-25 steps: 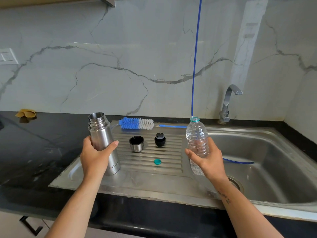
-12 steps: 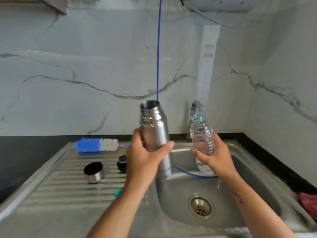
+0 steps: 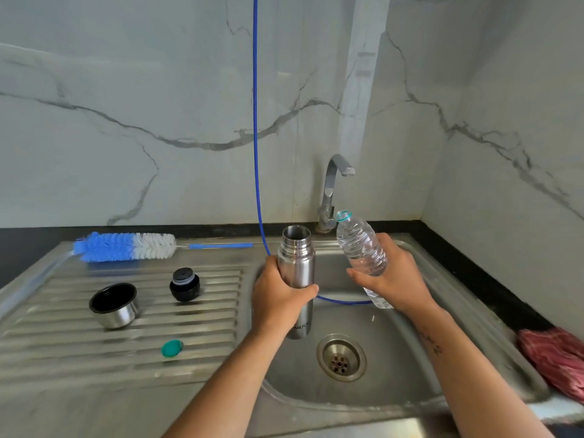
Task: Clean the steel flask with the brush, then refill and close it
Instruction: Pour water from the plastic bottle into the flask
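My left hand (image 3: 278, 298) grips the open steel flask (image 3: 296, 263) upright over the sink basin (image 3: 395, 358). My right hand (image 3: 395, 279) holds a clear plastic water bottle (image 3: 360, 248), uncapped and tilted with its mouth toward the flask's mouth. The blue-and-white bottle brush (image 3: 126, 247) lies at the back of the ribbed drainboard (image 3: 47, 343). On the drainboard stand the flask's steel cup lid (image 3: 114, 305) and its black stopper (image 3: 185, 284). A teal bottle cap (image 3: 172, 348) lies nearer the front.
A steel tap (image 3: 331, 191) rises behind the basin. A thin blue hose (image 3: 256, 121) hangs down the marble wall into the sink. The drain (image 3: 341, 357) sits mid-basin. A red cloth (image 3: 556, 358) lies on the sink's right edge beside the black counter.
Both hands carried the flask and the bottle from over the drainboard to over the basin. The bottle has tilted toward the flask's mouth. The view has shifted right.
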Tool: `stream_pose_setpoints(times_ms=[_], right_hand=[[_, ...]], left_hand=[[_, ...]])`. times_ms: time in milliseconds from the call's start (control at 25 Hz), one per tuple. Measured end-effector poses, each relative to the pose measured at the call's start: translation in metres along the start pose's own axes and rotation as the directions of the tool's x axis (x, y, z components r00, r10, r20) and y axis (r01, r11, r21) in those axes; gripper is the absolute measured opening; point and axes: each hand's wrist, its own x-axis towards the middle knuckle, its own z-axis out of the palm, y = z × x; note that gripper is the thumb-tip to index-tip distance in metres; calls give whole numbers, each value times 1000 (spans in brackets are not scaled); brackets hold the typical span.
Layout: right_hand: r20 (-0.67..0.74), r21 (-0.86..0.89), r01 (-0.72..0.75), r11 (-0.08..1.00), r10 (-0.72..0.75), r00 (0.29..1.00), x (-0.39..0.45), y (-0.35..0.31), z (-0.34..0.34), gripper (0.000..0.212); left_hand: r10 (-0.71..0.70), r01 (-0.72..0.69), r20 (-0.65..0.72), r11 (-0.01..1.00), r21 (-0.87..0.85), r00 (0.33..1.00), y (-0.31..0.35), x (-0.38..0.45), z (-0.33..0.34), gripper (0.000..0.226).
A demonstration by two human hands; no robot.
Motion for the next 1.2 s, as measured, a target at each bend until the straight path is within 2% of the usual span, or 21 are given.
stream_pose_setpoints(times_ms=[240,480,640,1200], right_hand=[[90,-197,38,980,-21,996,1,-5,0,56],[169,-389,38,921,31,985,1,-11,-3,65],[221,-501,91,861,26,975,1,-15,-3,67],[197,-587,137,798,-24,980,-1,-22,-8,67]], left_hand=[[-55,40,125,993,113,991,-15,-4,6,59],[-82,66,127,989,129,988,-20,5,8,66],[-89,72,140,990,121,986,-23,5,8,67],[-121,110,147,990,87,982,-25,6,10,67]])
